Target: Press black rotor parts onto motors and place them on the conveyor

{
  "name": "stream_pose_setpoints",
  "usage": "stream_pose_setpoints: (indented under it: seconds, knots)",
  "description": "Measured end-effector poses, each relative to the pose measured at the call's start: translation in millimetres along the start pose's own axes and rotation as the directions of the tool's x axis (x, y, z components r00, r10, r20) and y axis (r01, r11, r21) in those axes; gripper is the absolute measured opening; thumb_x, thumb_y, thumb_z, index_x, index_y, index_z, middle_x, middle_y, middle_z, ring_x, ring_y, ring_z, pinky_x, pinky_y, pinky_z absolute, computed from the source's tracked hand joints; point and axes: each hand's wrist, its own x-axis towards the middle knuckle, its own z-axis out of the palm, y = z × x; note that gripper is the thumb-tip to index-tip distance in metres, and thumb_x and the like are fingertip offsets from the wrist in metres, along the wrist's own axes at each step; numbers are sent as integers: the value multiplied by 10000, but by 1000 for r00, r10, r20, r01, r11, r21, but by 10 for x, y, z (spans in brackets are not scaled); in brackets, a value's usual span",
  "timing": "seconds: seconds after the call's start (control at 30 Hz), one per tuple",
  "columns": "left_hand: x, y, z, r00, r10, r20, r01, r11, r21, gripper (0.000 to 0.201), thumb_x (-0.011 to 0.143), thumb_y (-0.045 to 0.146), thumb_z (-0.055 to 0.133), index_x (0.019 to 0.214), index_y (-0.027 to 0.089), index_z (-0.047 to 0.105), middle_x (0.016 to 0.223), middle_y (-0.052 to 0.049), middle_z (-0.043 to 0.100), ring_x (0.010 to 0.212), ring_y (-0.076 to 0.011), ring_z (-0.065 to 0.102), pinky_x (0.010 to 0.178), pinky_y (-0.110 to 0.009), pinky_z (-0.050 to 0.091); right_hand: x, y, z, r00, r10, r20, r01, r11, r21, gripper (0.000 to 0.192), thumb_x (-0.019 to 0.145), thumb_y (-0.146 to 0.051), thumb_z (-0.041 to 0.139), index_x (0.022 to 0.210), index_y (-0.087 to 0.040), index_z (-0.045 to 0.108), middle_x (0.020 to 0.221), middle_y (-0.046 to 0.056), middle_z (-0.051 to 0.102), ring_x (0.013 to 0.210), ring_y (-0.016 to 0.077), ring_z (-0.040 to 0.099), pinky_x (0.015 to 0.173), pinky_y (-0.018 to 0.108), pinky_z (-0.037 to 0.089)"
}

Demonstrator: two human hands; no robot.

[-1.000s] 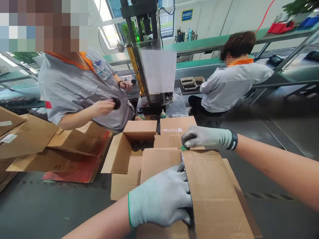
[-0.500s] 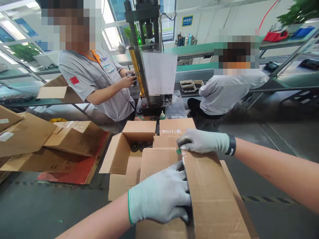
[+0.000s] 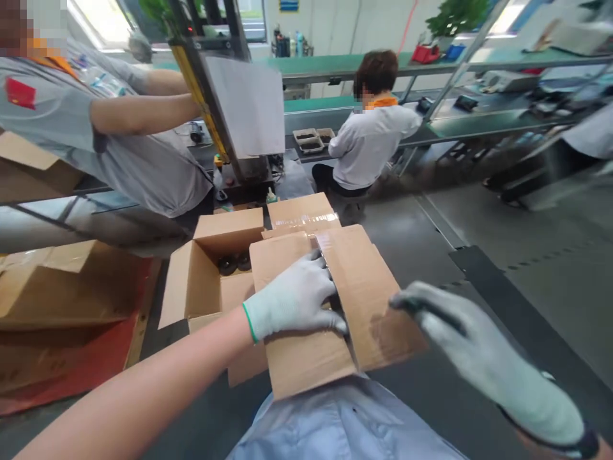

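A cardboard box (image 3: pixel 297 370) stands in front of my body, its two top flaps folded inward with a narrow gap between them. My left hand (image 3: pixel 299 297), in a pale glove, presses on the left flap; its fingers are spread and their tips reach over the gap. Dark contents show faintly there. To the right, my gloved right hand (image 3: pixel 460 326) hangs near the outer edge of the right flap (image 3: pixel 368 287), thumb and fingers apart, somewhat blurred. Whether its fingertips touch the cardboard I cannot tell. Beside the box is an open carton (image 3: pixel 179 284) with round black parts (image 3: pixel 234 262).
A press machine (image 3: pixel 215 96) with a hanging paper sheet (image 3: pixel 249 105) stands ahead. One co-worker (image 3: pixel 143 140) stands at it, another (image 3: pixel 368 140) sits at the bench by small trays (image 3: pixel 309 140). More cartons (image 3: pixel 62 281) lie at left. Another person walks at far right.
My right hand has left the far end of the flap seam and moved right and toward me. My left hand remains on the box. The view has swung right.
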Motion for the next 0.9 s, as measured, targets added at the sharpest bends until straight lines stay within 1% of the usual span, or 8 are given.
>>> stream_pose_setpoints:
  seconds: [0.1, 0.17, 0.27, 0.33, 0.43, 0.6, 0.77, 0.9]
  knots:
    - [2, 0, 19, 1000, 13, -9, -12, 999, 40, 632, 883, 703, 700, 1277, 210, 738, 1412, -150, 698, 1395, -382, 576, 1244, -536, 391, -634, -179, 442, 994, 90, -60, -87, 995, 56, 263, 1059, -424, 546, 1155, -260, 727, 1140, 76, 737, 1037, 239, 696, 882, 310, 572]
    - [7, 0, 33, 999, 35, -27, -34, 998, 57, 606, 896, 667, 710, 1284, 203, 732, 1419, -149, 692, 1361, -377, 595, 1216, -534, 421, -940, -299, 753, 958, 235, -166, -215, 968, 127, 287, 1053, -460, 556, 1092, -238, 733, 1073, 91, 747, 972, 245, 697, 858, 321, 573]
    - [14, 4, 59, 998, 42, -39, -37, 994, 104, 603, 914, 666, 688, 1248, 166, 739, 1361, -173, 713, 1292, -376, 631, 1195, -534, 434, -1182, -496, 1237, 785, 550, -285, -444, 820, 360, 351, 1022, -552, 606, 1062, -227, 734, 976, 94, 753, 832, 240, 680, 768, 331, 571]
    - [18, 10, 76, 999, 38, -29, -34, 990, 139, 594, 927, 669, 666, 1217, 157, 750, 1314, -179, 728, 1272, -384, 635, 1176, -539, 438, -1181, -623, 1524, 688, 690, -224, -489, 669, 560, 396, 1014, -609, 595, 981, -229, 702, 856, 70, 718, 717, 217, 625, 678, 327, 536]
    - [22, 19, 94, 999, 41, -10, -39, 982, 187, 595, 945, 672, 632, 1197, 148, 759, 1271, -188, 738, 1241, -403, 637, 1132, -558, 448, -1038, -758, 1820, 659, 735, -160, -441, 550, 709, 475, 1031, -641, 540, 806, -227, 600, 706, 29, 621, 635, 183, 533, 635, 323, 471]
    - [14, 7, 118, 998, 56, 2, -55, 981, 185, 610, 957, 680, 599, 1207, 149, 765, 1216, -175, 759, 1219, -399, 646, 1144, -583, 415, -862, -831, 2059, 612, 713, -342, -298, 608, 735, 488, 1050, -599, 533, 741, -221, 560, 670, 16, 587, 636, 169, 506, 647, 322, 431]
    - [-6, 9, 125, 998, 55, -31, -49, 985, 163, 617, 963, 675, 591, 1243, 150, 758, 1294, -186, 736, 1247, -405, 627, 1141, -579, 421, -767, -869, 2188, 600, 720, -349, -152, 531, 833, 404, 1056, -565, 541, 839, -227, 585, 583, -27, 518, 568, 151, 478, 624, 316, 444]
    - [-4, 40, 123, 998, 54, -38, -46, 982, 183, 614, 969, 657, 598, 1297, 155, 730, 1374, -182, 703, 1271, -395, 611, 1141, -559, 427, -686, -916, 2165, 578, 747, -328, -101, 464, 880, 403, 1014, -568, 605, 820, -218, 566, 537, -50, 462, 508, 125, 415, 583, 304, 447]
